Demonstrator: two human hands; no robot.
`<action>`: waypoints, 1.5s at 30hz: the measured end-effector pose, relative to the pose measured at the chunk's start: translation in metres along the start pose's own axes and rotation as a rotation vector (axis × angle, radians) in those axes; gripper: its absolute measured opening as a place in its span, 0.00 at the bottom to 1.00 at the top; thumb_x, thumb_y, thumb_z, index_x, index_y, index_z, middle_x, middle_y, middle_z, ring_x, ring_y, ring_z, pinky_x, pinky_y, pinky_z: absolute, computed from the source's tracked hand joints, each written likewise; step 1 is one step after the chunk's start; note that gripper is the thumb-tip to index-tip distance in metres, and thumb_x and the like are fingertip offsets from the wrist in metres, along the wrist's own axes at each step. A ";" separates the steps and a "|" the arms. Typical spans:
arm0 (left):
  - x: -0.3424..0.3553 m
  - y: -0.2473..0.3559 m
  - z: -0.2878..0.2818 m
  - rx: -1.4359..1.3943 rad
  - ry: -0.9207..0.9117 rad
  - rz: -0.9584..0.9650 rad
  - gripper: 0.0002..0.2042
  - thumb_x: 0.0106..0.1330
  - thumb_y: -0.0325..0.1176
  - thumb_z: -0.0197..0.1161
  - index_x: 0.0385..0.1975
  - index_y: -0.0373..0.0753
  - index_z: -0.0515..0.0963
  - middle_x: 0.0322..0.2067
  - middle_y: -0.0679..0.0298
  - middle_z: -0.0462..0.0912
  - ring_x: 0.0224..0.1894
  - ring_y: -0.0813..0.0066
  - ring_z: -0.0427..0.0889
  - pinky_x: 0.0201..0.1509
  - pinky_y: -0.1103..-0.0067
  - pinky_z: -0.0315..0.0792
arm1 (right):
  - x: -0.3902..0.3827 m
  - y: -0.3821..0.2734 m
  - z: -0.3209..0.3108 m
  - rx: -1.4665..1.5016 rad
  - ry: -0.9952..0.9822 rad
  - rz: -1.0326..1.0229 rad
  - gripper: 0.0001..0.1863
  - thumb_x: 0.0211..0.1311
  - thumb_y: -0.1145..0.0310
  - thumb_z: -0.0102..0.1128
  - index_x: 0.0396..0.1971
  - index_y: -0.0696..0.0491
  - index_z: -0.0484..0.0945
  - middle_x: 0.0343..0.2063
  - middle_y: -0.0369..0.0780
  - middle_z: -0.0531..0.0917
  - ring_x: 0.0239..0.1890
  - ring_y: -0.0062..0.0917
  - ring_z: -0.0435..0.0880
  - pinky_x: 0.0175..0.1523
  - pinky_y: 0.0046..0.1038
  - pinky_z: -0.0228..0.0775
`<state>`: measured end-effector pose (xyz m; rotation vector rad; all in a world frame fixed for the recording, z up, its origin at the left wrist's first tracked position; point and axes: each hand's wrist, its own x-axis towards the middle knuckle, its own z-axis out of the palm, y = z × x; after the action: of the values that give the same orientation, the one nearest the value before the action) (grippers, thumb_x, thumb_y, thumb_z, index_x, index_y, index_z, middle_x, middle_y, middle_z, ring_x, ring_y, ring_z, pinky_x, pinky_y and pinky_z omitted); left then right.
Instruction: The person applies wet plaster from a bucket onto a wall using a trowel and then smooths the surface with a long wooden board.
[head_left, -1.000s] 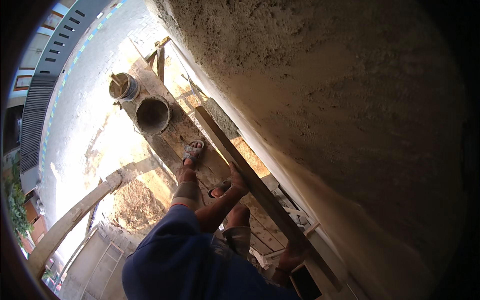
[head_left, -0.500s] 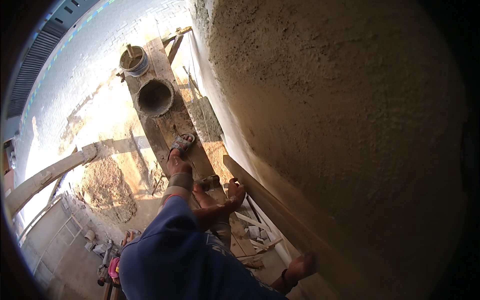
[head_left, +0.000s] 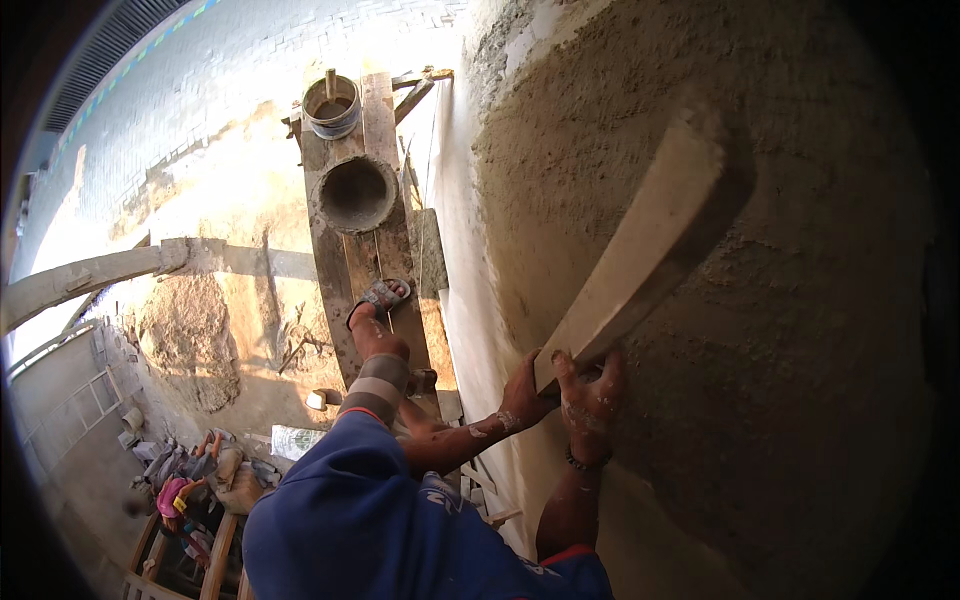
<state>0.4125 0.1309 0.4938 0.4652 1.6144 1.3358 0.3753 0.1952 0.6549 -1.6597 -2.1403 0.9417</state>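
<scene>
A long wooden straightedge point(head_left: 640, 240) slants up and to the right in front of the rough plastered wall point(head_left: 600, 120). My left hand point(head_left: 525, 392) is closed round its near end from the left. Close beside it, my right hand point(head_left: 592, 400) grips the same end from the right, thumb up against the wood. The far end stands out high over the wall's surface; whether it touches the plaster I cannot tell. Wet-looking mortar specks mark both my hands and forearms.
I stand on a narrow plank scaffold point(head_left: 345, 262). Ahead on it are a round mortar tub point(head_left: 357, 195) and a bucket point(head_left: 332, 108) with a handle sticking out. A wooden pole point(head_left: 90, 280) crosses at left. Below lie a sand heap point(head_left: 190, 340) and people point(head_left: 190, 490) at lower left.
The straightedge has swung from lying low along the wall to pointing up and right. My hands, wide apart before, have come together at its near end. The view has shifted too.
</scene>
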 end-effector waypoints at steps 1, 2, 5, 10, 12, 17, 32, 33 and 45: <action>0.012 -0.003 -0.007 -0.050 -0.011 -0.011 0.40 0.45 0.36 0.71 0.57 0.35 0.55 0.46 0.46 0.73 0.49 0.50 0.74 0.50 0.65 0.70 | -0.002 0.002 0.007 0.182 -0.013 -0.059 0.23 0.47 0.66 0.67 0.43 0.60 0.72 0.38 0.43 0.77 0.40 0.36 0.77 0.47 0.37 0.70; 0.024 -0.008 -0.019 -0.095 -0.012 -0.028 0.40 0.44 0.38 0.71 0.56 0.35 0.56 0.44 0.48 0.74 0.47 0.51 0.75 0.48 0.65 0.71 | -0.006 0.007 0.013 0.371 -0.035 -0.118 0.23 0.48 0.66 0.67 0.43 0.60 0.72 0.38 0.42 0.77 0.42 0.34 0.76 0.48 0.36 0.69; 0.062 -0.021 -0.043 -0.287 0.023 -0.118 0.31 0.44 0.34 0.70 0.47 0.35 0.61 0.38 0.53 0.76 0.41 0.58 0.77 0.45 0.69 0.72 | -0.051 0.075 0.018 0.096 -0.334 0.224 0.15 0.56 0.66 0.59 0.39 0.61 0.76 0.32 0.40 0.80 0.36 0.24 0.79 0.44 0.27 0.72; 0.108 -0.048 -0.064 -0.708 -0.041 -0.254 0.19 0.47 0.32 0.67 0.38 0.35 0.70 0.30 0.63 0.77 0.31 0.71 0.78 0.36 0.75 0.74 | -0.187 0.213 0.058 0.988 -0.439 1.185 0.54 0.54 0.33 0.46 0.65 0.58 0.36 0.48 0.54 0.72 0.49 0.43 0.74 0.51 0.49 0.66; 0.114 -0.055 -0.071 -0.738 -0.025 -0.297 0.11 0.52 0.32 0.63 0.33 0.34 0.74 0.25 0.63 0.78 0.25 0.71 0.79 0.31 0.75 0.75 | -0.199 0.216 0.069 1.436 -0.327 1.184 0.59 0.50 0.28 0.45 0.65 0.56 0.28 0.60 0.56 0.57 0.60 0.49 0.60 0.57 0.56 0.57; 0.105 -0.093 -0.075 -0.950 -0.140 -0.486 0.14 0.58 0.37 0.57 0.35 0.32 0.75 0.30 0.56 0.80 0.33 0.65 0.81 0.41 0.70 0.75 | -0.188 0.224 0.082 1.729 0.324 0.822 0.47 0.49 0.30 0.49 0.64 0.42 0.50 0.59 0.47 0.60 0.60 0.44 0.60 0.58 0.54 0.60; 0.182 -0.258 -0.030 -0.573 0.139 -0.575 0.13 0.63 0.40 0.57 0.38 0.36 0.70 0.31 0.63 0.76 0.31 0.73 0.76 0.33 0.79 0.72 | -0.158 0.424 0.193 1.627 0.669 0.715 0.20 0.61 0.58 0.51 0.50 0.53 0.71 0.46 0.42 0.79 0.47 0.33 0.78 0.54 0.39 0.72; 0.207 -0.288 -0.027 -0.427 0.226 -0.594 0.15 0.63 0.43 0.56 0.37 0.36 0.70 0.29 0.62 0.76 0.28 0.73 0.76 0.29 0.80 0.72 | -0.148 0.445 0.221 1.637 0.667 0.715 0.20 0.61 0.58 0.51 0.50 0.53 0.71 0.46 0.42 0.79 0.47 0.34 0.79 0.53 0.39 0.72; 0.455 -0.616 0.002 -0.635 0.074 -0.666 0.31 0.64 0.52 0.53 0.51 0.26 0.61 0.45 0.44 0.72 0.44 0.52 0.77 0.47 0.61 0.75 | 0.007 0.660 0.448 1.598 0.810 0.615 0.21 0.62 0.57 0.50 0.50 0.55 0.70 0.46 0.44 0.78 0.48 0.35 0.77 0.54 0.40 0.71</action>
<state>0.3662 0.2818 -0.2559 -0.4743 1.1471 1.2455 0.6163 0.1428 -0.1035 -1.2509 -0.0241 1.2148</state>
